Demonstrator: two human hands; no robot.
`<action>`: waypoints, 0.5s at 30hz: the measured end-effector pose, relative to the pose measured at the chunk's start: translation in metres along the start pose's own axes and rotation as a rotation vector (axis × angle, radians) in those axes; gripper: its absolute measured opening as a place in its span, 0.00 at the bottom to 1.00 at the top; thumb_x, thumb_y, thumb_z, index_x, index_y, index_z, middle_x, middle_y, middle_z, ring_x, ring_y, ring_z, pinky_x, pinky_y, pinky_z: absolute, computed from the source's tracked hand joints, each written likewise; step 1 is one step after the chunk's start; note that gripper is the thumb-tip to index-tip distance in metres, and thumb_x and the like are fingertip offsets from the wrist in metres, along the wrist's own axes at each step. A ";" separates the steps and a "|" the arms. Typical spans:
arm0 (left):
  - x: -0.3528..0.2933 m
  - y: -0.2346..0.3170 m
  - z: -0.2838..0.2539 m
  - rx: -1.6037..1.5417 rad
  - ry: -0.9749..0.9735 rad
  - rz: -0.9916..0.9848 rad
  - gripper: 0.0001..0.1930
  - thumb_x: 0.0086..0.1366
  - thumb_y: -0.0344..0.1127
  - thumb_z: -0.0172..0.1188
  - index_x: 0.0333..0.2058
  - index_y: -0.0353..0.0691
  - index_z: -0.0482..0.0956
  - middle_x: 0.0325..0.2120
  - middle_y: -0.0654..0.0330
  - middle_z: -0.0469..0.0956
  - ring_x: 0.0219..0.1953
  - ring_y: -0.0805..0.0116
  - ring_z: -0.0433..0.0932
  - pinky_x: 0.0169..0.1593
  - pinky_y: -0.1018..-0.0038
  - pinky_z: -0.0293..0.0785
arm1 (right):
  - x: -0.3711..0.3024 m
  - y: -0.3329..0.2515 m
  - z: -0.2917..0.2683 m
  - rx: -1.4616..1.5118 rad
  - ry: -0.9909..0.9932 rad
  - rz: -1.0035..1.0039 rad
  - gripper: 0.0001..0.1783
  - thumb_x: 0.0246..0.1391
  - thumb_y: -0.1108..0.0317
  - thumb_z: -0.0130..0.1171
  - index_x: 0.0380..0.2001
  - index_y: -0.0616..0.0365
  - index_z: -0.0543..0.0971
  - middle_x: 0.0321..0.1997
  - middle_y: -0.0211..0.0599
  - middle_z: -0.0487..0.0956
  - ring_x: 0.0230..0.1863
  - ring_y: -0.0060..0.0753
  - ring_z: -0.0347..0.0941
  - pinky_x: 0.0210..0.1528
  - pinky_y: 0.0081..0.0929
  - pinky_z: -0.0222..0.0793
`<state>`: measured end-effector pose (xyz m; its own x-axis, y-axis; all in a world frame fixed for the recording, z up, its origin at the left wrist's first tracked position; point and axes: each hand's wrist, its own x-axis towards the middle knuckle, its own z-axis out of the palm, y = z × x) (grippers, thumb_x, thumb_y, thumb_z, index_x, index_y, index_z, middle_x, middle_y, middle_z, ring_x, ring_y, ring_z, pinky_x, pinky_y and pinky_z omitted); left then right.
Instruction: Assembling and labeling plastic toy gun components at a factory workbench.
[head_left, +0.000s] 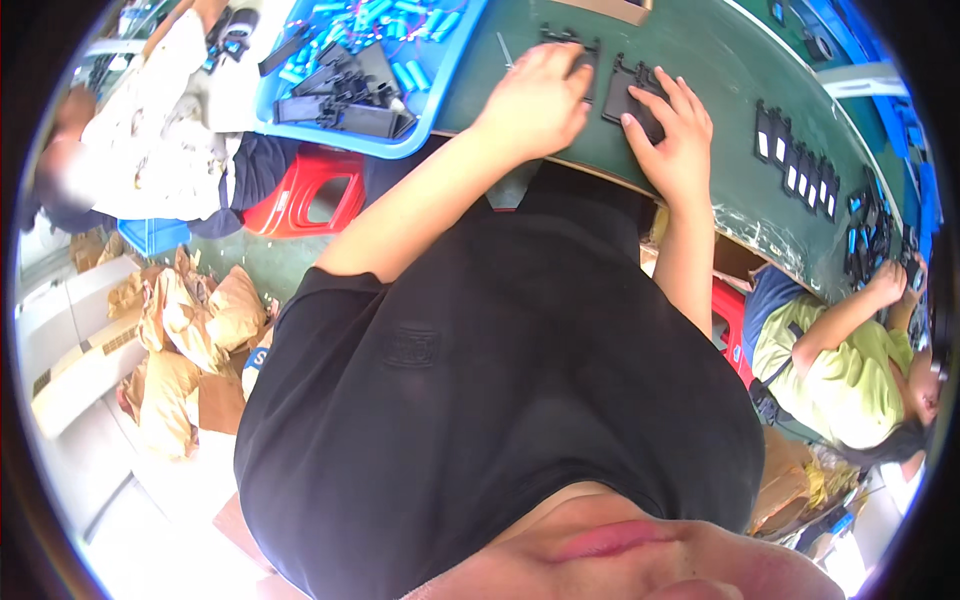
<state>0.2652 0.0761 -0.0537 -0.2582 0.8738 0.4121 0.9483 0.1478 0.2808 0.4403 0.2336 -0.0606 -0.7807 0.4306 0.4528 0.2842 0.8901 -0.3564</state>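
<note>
My left hand is bent over a black plastic part near the table's front edge. Its fingers are curled in against the part, and the hand covers much of it. Beside it on the right lies a second flat black plastic part with small prongs at its far end. My right hand rests on that one, fingers spread and the thumb apart along the near side. A thin pale stick lies left of my left hand.
A blue tray at the left holds black plastic parts and light-blue cylinders with wires. Several black pieces with white patches stand in a row on the green table. A cardboard box sits beyond my hands. People work on both sides.
</note>
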 end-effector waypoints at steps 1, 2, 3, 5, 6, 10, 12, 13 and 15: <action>0.002 0.001 0.003 -0.032 -0.005 0.036 0.26 0.62 0.38 0.67 0.57 0.33 0.79 0.62 0.43 0.72 0.65 0.44 0.72 0.69 0.56 0.70 | 0.001 -0.001 0.000 0.014 -0.006 -0.017 0.19 0.55 0.55 0.69 0.51 0.41 0.88 0.71 0.40 0.76 0.73 0.57 0.66 0.75 0.52 0.56; 0.003 0.004 0.009 -0.028 0.003 0.061 0.26 0.62 0.38 0.67 0.57 0.32 0.79 0.62 0.44 0.73 0.65 0.44 0.72 0.70 0.54 0.68 | 0.001 -0.001 -0.001 -0.008 -0.024 -0.023 0.20 0.57 0.55 0.68 0.52 0.42 0.87 0.71 0.41 0.75 0.74 0.58 0.65 0.75 0.52 0.57; 0.002 0.009 0.011 -0.022 0.022 0.066 0.25 0.61 0.37 0.67 0.56 0.32 0.79 0.62 0.44 0.73 0.66 0.44 0.71 0.71 0.50 0.66 | 0.001 -0.001 -0.001 -0.027 -0.041 -0.028 0.21 0.58 0.55 0.67 0.54 0.43 0.86 0.72 0.42 0.74 0.75 0.60 0.64 0.75 0.52 0.57; 0.001 0.014 0.010 -0.043 -0.039 0.068 0.26 0.60 0.38 0.68 0.55 0.33 0.80 0.62 0.46 0.73 0.68 0.45 0.69 0.72 0.45 0.64 | -0.001 0.004 -0.005 0.003 -0.066 -0.046 0.21 0.58 0.57 0.67 0.55 0.45 0.85 0.74 0.43 0.73 0.75 0.61 0.63 0.75 0.54 0.56; 0.000 0.016 0.009 -0.061 -0.031 0.072 0.25 0.59 0.39 0.68 0.54 0.33 0.80 0.62 0.47 0.73 0.69 0.46 0.68 0.72 0.45 0.64 | -0.002 0.006 -0.008 0.019 -0.066 -0.053 0.21 0.58 0.58 0.68 0.55 0.45 0.85 0.74 0.43 0.72 0.75 0.62 0.63 0.75 0.54 0.56; -0.006 0.015 -0.014 -0.059 0.090 0.114 0.21 0.56 0.38 0.71 0.50 0.42 0.84 0.60 0.50 0.74 0.66 0.47 0.70 0.70 0.49 0.68 | -0.004 0.001 -0.024 -0.059 -0.061 -0.050 0.25 0.57 0.61 0.69 0.59 0.43 0.83 0.76 0.36 0.70 0.79 0.56 0.58 0.78 0.52 0.48; -0.007 0.003 -0.031 -0.167 0.131 0.165 0.19 0.57 0.36 0.70 0.48 0.41 0.84 0.57 0.51 0.75 0.62 0.48 0.73 0.65 0.53 0.72 | 0.000 0.002 -0.032 0.051 -0.044 -0.028 0.26 0.57 0.62 0.69 0.60 0.45 0.83 0.76 0.35 0.70 0.79 0.54 0.58 0.79 0.52 0.47; -0.005 -0.001 -0.045 -0.293 0.162 0.233 0.17 0.57 0.34 0.70 0.46 0.41 0.84 0.55 0.52 0.77 0.58 0.49 0.77 0.61 0.57 0.77 | -0.002 0.009 -0.033 0.039 -0.011 -0.018 0.25 0.58 0.63 0.68 0.60 0.48 0.83 0.74 0.34 0.73 0.77 0.52 0.61 0.78 0.51 0.49; -0.013 -0.012 -0.082 -0.223 0.193 0.127 0.15 0.55 0.27 0.65 0.42 0.43 0.83 0.44 0.57 0.81 0.46 0.54 0.83 0.48 0.62 0.83 | -0.006 0.026 -0.028 0.029 0.069 0.015 0.24 0.59 0.65 0.67 0.59 0.49 0.83 0.71 0.34 0.76 0.75 0.51 0.64 0.77 0.48 0.54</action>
<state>0.2416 0.0254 0.0085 -0.1906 0.7716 0.6069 0.9170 -0.0807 0.3906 0.4679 0.2590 -0.0496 -0.7362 0.4537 0.5022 0.2781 0.8793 -0.3867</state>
